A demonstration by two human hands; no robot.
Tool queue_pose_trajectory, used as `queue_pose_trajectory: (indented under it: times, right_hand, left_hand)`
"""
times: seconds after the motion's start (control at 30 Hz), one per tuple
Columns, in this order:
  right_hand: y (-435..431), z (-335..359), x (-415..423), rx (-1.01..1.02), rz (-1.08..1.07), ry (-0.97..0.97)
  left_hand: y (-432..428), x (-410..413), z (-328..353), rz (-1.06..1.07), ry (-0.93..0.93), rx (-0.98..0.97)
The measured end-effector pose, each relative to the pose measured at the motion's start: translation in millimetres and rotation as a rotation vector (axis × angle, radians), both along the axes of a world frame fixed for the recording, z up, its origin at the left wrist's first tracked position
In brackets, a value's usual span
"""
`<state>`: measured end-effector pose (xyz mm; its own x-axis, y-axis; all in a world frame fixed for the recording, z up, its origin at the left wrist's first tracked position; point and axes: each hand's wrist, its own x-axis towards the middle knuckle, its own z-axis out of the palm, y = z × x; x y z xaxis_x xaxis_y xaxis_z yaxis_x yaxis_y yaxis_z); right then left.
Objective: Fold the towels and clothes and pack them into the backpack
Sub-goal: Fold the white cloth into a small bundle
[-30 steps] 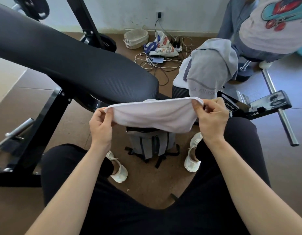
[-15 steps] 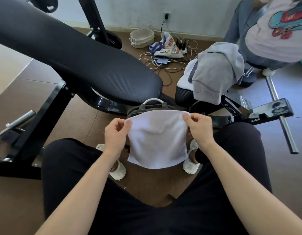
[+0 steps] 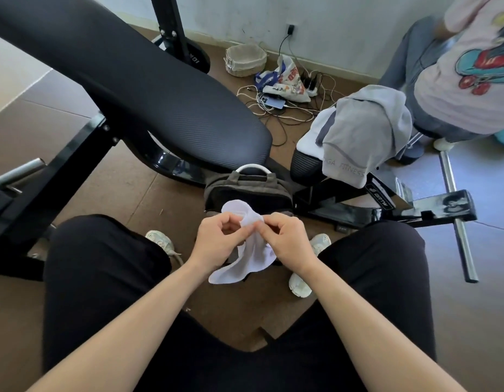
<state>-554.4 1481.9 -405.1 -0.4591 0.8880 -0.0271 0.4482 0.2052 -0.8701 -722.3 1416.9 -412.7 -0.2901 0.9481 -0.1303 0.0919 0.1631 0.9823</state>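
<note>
A white towel [image 3: 252, 263] hangs folded between my hands, just above my knees. My left hand [image 3: 216, 241] and my right hand [image 3: 287, 239] meet at its top edge, and both pinch the cloth there. Right behind them a grey backpack [image 3: 246, 190] with a white handle stands on the floor between my feet, its top open. A grey towel [image 3: 366, 137] with printed letters lies draped over a white one [image 3: 308, 141] on the bench's small pad at the right.
A black weight bench [image 3: 126, 80] slants across the left. Its metal frame and bar [image 3: 457, 222] run along the right. Cables, a phone, a printed bag [image 3: 287, 80] and a woven basket [image 3: 245, 59] lie by the wall. Another person [image 3: 457, 75] sits at top right.
My hands have come together, bringing the two top corners of the white towel against each other, so the spread cloth now hangs folded and narrower. It has dropped lower, in front of the backpack.
</note>
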Motion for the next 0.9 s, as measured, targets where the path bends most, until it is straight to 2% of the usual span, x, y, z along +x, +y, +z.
queue_pose_trajectory:
  times: [0.2, 0.3, 0.43, 0.53, 0.63, 0.7, 0.8, 0.83, 0.9]
  right_hand:
    - [-2, 2, -2, 0.004, 0.132, -0.034]
    - [-2, -3, -3, 0.047, 0.097, -0.03]
    - [6, -6, 0, -0.039, 0.073, 0.021]
    - [13, -2, 8, -0.196, 0.083, 0.077]
    - [22, 3, 18, -0.354, 0.057, 0.197]
    - [27, 5, 25, -0.471, 0.068, 0.331]
    - [31, 9, 33, -0.613, 0.05, 0.494]
    - [32, 10, 35, -0.632, 0.046, 0.518]
    - [34, 11, 39, -0.647, 0.053, 0.53]
  left_hand:
    - [-1, -5, -3, -0.054, -0.074, 0.0]
    - [-3, -4, 2, -0.132, -0.113, 0.023]
    - [-1, -11, -1, -0.189, 0.013, 0.05]
    - [1, -18, -2, 0.016, 0.142, 0.114]
    - [5, -32, -1, 0.165, 0.143, -0.005]
    - [6, -46, -5, 0.01, 0.148, -0.124]
    - [5, -52, -8, -0.408, 0.112, -0.2]
    - [5, -48, -8, -0.47, 0.095, -0.18]
    - [7, -39, -8, -0.419, 0.037, -0.125]
